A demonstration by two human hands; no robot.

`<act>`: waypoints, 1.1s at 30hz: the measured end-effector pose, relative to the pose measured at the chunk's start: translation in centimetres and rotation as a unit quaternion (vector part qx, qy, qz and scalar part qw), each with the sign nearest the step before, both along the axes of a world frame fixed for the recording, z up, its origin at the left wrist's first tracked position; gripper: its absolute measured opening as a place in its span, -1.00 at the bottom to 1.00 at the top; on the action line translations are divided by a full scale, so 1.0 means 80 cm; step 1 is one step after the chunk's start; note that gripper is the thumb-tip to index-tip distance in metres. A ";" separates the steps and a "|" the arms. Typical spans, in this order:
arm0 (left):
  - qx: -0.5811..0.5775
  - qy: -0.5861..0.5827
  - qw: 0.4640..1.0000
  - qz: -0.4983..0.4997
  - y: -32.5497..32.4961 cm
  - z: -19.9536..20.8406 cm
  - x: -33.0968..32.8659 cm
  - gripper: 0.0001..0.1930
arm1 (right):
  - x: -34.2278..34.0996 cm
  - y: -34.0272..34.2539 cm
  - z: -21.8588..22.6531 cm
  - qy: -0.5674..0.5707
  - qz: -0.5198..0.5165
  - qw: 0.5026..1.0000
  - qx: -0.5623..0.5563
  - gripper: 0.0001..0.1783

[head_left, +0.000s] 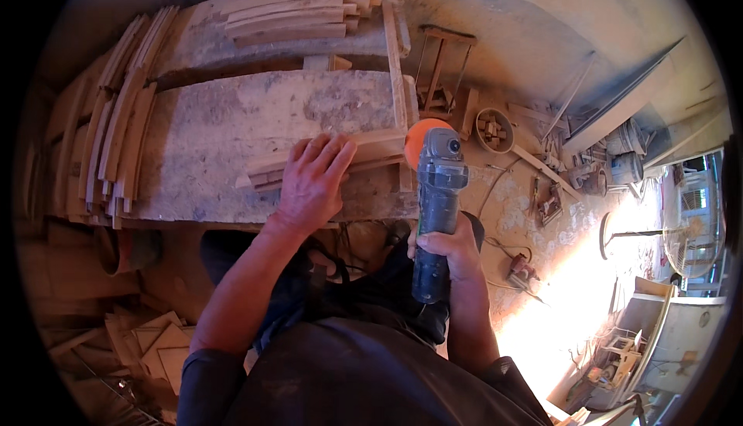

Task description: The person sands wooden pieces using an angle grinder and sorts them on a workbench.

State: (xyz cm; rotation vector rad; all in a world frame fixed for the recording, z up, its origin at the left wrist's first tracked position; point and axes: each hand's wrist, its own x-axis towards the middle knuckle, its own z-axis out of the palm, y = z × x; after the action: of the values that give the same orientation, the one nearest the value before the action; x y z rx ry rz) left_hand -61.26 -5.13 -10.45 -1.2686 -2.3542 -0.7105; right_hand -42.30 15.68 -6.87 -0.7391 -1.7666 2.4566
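Observation:
My left hand (313, 178) lies over short curved wooden pieces (379, 150) near the front right of the workbench (224, 140). Its fingers are bent over the wood and press it down; the thumb's grip is partly hidden. An angle grinder (443, 182) with a dark body stands upright in the view, my right hand (450, 249) wrapped round its lower part. The grinder's orange disc (422, 138) is at the right end of the wooden pieces. Whether disc and wood touch, I cannot tell. A wooden strip (395, 62) runs along the bench's right edge.
Long wooden strips (128, 124) are stacked at the bench's left, and more curved pieces (290, 20) lie at its back. On the floor to the right are a bucket of wood blocks (495, 130), a red power tool (522, 269) and cords. Boards (166, 345) lie at lower left.

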 end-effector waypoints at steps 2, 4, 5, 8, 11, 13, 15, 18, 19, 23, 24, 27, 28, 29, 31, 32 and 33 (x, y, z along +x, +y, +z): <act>0.004 -0.005 1.000 -0.004 -0.001 -0.001 -0.001 -0.43 | 0.001 0.000 -0.002 -0.005 0.005 1.000 -0.006 -0.47; 0.007 -0.009 1.000 -0.007 -0.001 -0.001 -0.002 -0.44 | 0.008 0.005 -0.001 -0.005 0.014 1.000 -0.013 -0.48; 0.007 -0.010 1.000 -0.007 -0.001 -0.001 -0.003 -0.44 | 0.012 0.007 -0.002 -0.002 0.012 1.000 -0.025 -0.48; 0.009 -0.007 1.000 -0.007 -0.002 -0.003 -0.003 -0.44 | 0.017 0.010 -0.004 0.016 0.005 0.998 -0.053 -0.48; 0.011 -0.002 1.000 -0.005 -0.001 -0.003 -0.002 -0.44 | 0.013 0.011 -0.004 0.032 -0.001 0.997 -0.065 -0.50; 0.009 0.001 1.000 -0.002 -0.001 -0.002 0.000 -0.45 | 0.006 0.007 0.002 0.024 0.002 0.997 -0.068 -0.50; 0.008 0.005 1.000 0.000 -0.002 -0.003 0.001 -0.45 | 0.001 0.000 0.004 0.000 0.002 0.999 -0.054 -0.50; 0.010 0.007 1.000 -0.001 -0.003 -0.006 0.000 -0.45 | 0.005 0.003 0.001 -0.015 0.008 0.998 -0.052 -0.50; 0.011 0.006 1.000 -0.006 -0.002 -0.007 -0.001 -0.45 | 0.009 0.005 -0.001 -0.017 0.011 0.998 -0.054 -0.50; 0.015 0.002 1.000 -0.010 -0.003 -0.006 -0.002 -0.46 | 0.018 0.002 0.010 0.008 -0.015 0.998 -0.054 -0.49; 0.019 0.002 1.000 -0.010 -0.003 -0.006 -0.002 -0.46 | 0.018 0.003 0.008 0.012 -0.019 0.998 -0.057 -0.49; 0.023 -0.003 1.000 -0.003 -0.002 -0.005 -0.002 -0.47 | 0.012 0.004 0.005 0.026 -0.020 0.997 -0.066 -0.47; 0.021 -0.004 1.000 -0.004 -0.002 -0.005 -0.002 -0.46 | 0.009 0.004 0.004 0.030 -0.018 0.997 -0.070 -0.46; 0.018 -0.006 1.000 -0.004 -0.002 -0.005 -0.002 -0.46 | 0.006 0.003 0.003 0.018 -0.014 0.997 -0.069 -0.45; 0.017 -0.007 1.000 -0.005 -0.001 -0.005 -0.003 -0.46 | 0.001 0.002 0.000 -0.006 -0.007 0.998 -0.064 -0.44; 0.017 -0.007 1.000 -0.005 0.000 -0.004 -0.003 -0.45 | 0.002 0.002 0.001 -0.007 -0.001 0.998 -0.064 -0.44; 0.017 -0.008 1.000 -0.004 -0.001 -0.004 -0.003 -0.45 | 0.003 0.003 0.002 -0.008 0.006 0.998 -0.064 -0.44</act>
State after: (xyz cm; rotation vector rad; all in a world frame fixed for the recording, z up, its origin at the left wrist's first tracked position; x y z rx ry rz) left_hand -61.52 -5.19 -10.76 -1.2638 -2.3397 -0.7630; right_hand -42.06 15.89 -6.73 -0.7616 -1.6343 2.5997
